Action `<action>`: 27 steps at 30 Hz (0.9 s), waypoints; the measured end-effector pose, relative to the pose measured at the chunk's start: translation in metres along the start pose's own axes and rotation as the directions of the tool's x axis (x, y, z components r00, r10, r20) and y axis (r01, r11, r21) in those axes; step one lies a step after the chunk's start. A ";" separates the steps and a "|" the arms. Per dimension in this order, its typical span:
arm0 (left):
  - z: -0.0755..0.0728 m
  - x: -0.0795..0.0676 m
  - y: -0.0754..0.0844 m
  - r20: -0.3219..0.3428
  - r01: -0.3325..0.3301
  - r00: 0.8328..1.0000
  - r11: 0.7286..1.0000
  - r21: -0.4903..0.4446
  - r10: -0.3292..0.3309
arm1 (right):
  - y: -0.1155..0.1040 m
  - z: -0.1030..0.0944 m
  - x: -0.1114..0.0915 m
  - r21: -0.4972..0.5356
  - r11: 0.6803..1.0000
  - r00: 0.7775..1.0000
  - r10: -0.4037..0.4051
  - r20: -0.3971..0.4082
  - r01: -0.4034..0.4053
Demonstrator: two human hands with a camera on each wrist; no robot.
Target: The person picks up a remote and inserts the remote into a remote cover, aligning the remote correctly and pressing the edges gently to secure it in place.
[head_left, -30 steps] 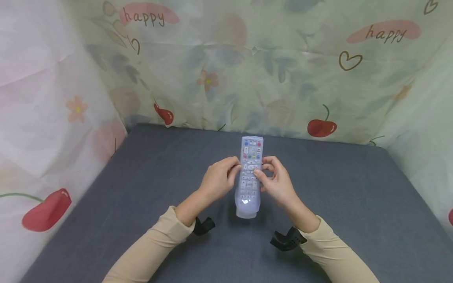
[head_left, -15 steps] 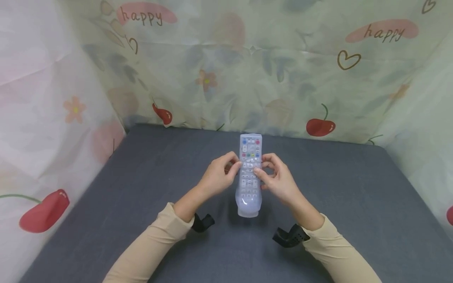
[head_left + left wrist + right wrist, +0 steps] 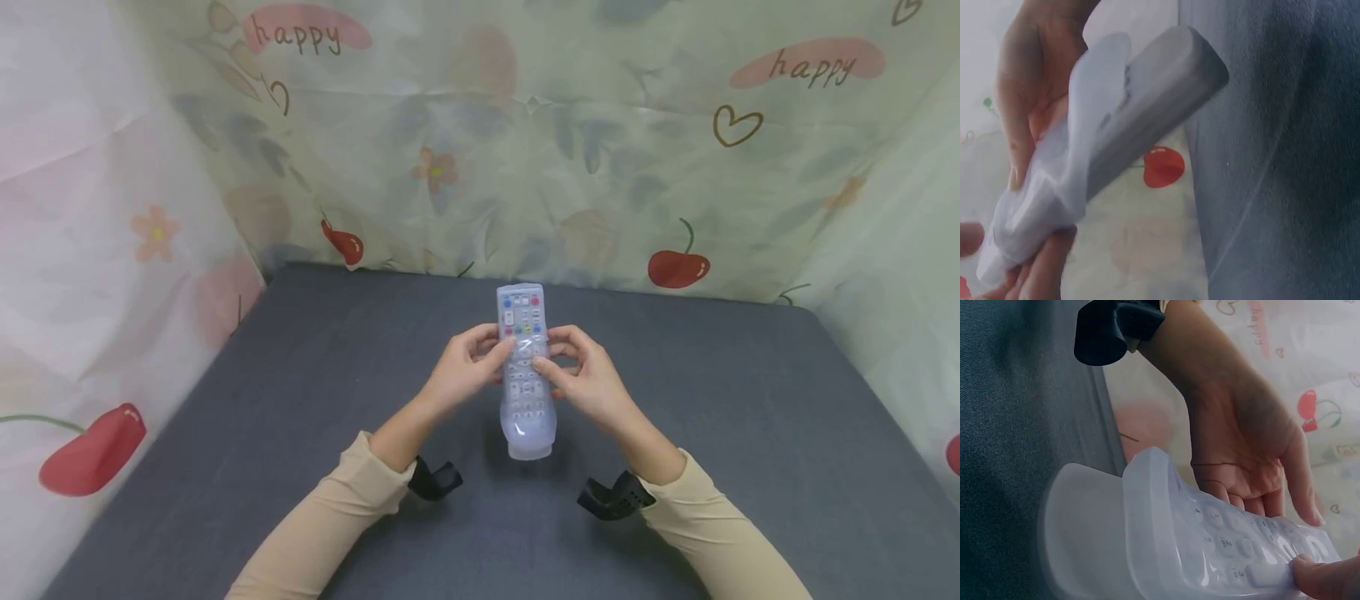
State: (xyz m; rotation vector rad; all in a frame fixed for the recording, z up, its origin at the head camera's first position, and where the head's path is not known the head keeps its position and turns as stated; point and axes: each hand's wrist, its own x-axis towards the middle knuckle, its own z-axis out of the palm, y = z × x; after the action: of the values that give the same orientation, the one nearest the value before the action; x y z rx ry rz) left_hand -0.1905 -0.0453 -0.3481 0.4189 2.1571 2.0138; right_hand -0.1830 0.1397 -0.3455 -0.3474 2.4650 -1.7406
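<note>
A remote control (image 3: 1085, 531) stands upright in both hands in the middle of the head view, above the table, its buttons facing the person. A translucent soft cover (image 3: 529, 427) wraps most of it. The lower end of the remote sticks out bare past the cover's loose edge (image 3: 1099, 81). My left hand (image 3: 461, 371) grips the left side, thumb on the button face and fingers behind. On the right side, slightly lower, my right hand (image 3: 592, 385) holds it with the thumb on the front and fingers round the back.
A dark grey table (image 3: 360, 333) lies beneath the hands. Printed curtains (image 3: 450, 125) with cherries and the word "happy" enclose it at the back and sides. Black wrist mounts (image 3: 617, 497) jut out from the beige sleeves (image 3: 337, 504).
The left thumb has moved from the remote's left edge onto its button face, with fingers going behind. The remote's top has tipped slightly left. The right hand keeps its grip.
</note>
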 end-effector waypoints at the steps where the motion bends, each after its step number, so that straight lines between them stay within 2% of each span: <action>1: 0.001 0.000 0.000 -0.022 -0.004 1.000 1.000 0.010 0.004 | 0.000 0.000 0.000 -0.002 1.000 1.000 0.001 0.000 -0.001; 7: 0.004 0.003 0.001 -0.129 -0.032 0.991 0.999 0.044 0.038 | 0.002 0.003 0.001 -0.026 1.000 1.000 0.016 0.000 -0.016; 10: 0.003 0.004 0.002 -0.148 -0.037 0.988 0.999 0.037 0.042 | 0.005 0.003 0.001 -0.093 0.996 1.000 -0.002 -0.004 0.002; 12: 0.002 0.005 0.002 -0.153 -0.027 0.988 0.999 0.032 0.032 | 0.008 0.002 0.001 -0.164 0.985 0.999 -0.048 -0.001 0.048; 14: 0.001 0.005 0.001 -0.152 -0.026 0.988 0.999 0.046 0.032 | 0.009 0.001 0.000 -0.255 0.960 0.993 -0.119 0.014 0.118; 19: 0.003 0.006 -0.002 -0.161 -0.028 0.986 0.997 0.068 0.039 | 0.006 -0.002 -0.001 -0.427 0.857 0.956 -0.280 0.087 0.290; 23: 0.004 0.007 -0.002 -0.191 -0.004 0.981 0.998 0.061 0.015 | 0.003 -0.002 -0.002 -0.464 0.817 0.939 -0.312 0.143 0.342; 27: 0.005 0.007 0.000 -0.235 0.045 0.971 0.999 0.020 -0.039 | 0.002 0.001 -0.002 -0.498 0.773 0.919 -0.343 0.192 0.393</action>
State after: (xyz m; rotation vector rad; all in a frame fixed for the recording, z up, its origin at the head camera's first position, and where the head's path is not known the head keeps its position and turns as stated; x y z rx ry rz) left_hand -0.1958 -0.0379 -0.3483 0.1411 2.3054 2.1083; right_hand -0.1807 0.1396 -0.3480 -0.9984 2.9185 -1.0471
